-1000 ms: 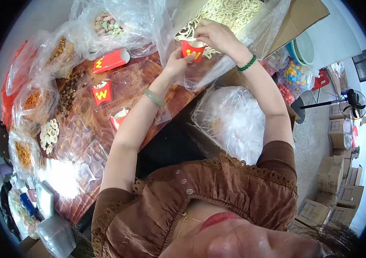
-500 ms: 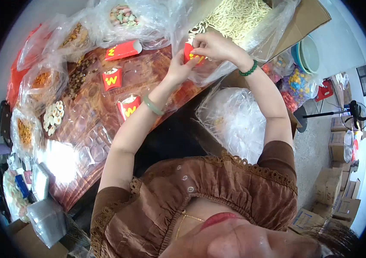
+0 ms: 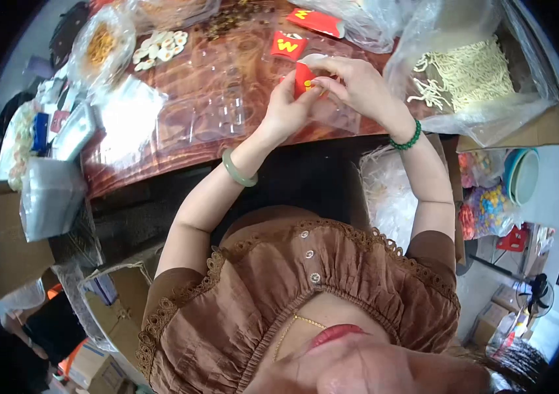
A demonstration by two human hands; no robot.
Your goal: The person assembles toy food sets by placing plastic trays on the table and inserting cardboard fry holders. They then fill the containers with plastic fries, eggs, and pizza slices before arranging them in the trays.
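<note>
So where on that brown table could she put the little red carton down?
The barest strip is the near table edge, below the clear plastic moulded trays and left of her left hand. Further back, snack bags, red cartons and the bag of pale sticks crowd it.

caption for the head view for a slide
Both hands, left and right, hold a small red carton above clear plastic trays.

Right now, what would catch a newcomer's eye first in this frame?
Both hands meet at centre top: the left hand and right hand pinch a small red carton above the brown table. Behind it, another red carton with a yellow W lies on the table, and a clear bag of pale snack sticks sits right.
</note>
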